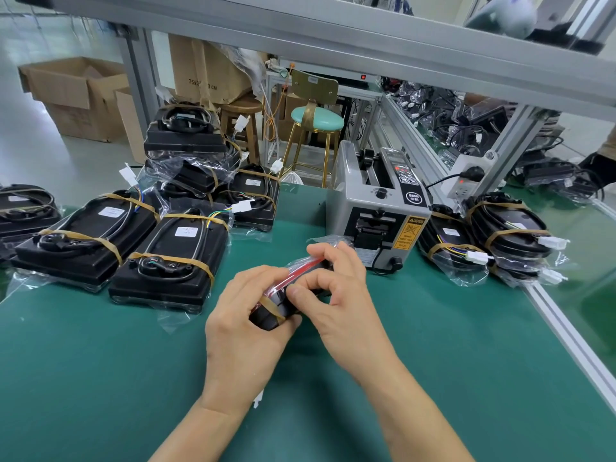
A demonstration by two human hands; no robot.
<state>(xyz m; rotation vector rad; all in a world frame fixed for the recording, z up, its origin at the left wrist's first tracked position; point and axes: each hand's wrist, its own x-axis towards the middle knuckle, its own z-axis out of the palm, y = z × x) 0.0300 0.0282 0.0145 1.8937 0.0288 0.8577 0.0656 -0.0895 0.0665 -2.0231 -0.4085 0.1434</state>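
Here, near the centre of the counter [100, 378], the left grip [243, 325] is curled round a bagged unit [266, 316], held just above the surface. The right grip [336, 295] pinches its red strip [301, 273]. Banded units [166, 258] lie at 10 o'clock, and a tape machine [376, 208] stands at 1 o'clock.

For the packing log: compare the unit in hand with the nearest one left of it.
The left hand and right hand grip the held unit, tilted; the mat unit lies flat, untouched. The held unit's bag shows a red strip, the mat unit's none. Both are black, tan-banded, clear-bagged.
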